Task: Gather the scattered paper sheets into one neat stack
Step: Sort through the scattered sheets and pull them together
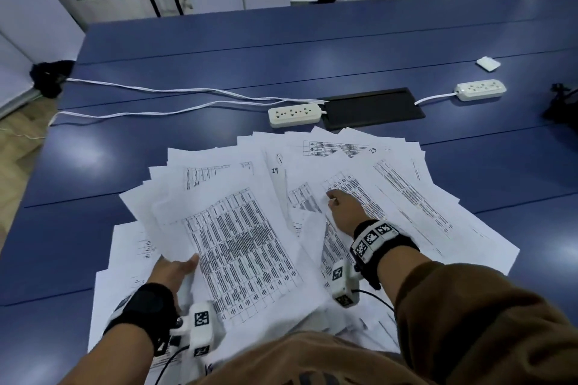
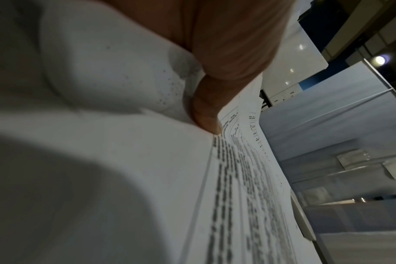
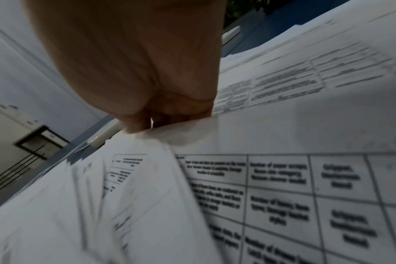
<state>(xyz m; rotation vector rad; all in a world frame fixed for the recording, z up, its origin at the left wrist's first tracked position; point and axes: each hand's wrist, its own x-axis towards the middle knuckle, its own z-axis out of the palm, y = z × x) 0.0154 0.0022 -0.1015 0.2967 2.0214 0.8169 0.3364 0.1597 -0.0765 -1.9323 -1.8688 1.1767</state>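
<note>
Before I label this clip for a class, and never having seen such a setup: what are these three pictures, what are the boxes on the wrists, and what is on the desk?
No machine here: a person works with bare hands, wearing three cameras. The wide picture comes from the head. The white boxes strapped at the wrists are the other two cameras, each looking along its hand.

On the blue table lie many printed paper sheets, fanned out and overlapping, not yet stacked. Beyond them sit two white power strips with cables, a black panel between them and a small white pad.

The left hand holds the edge of a raised sheaf; its close-up shows a finger against the paper. The right hand pinches a sheet in the middle of the spread.
</note>
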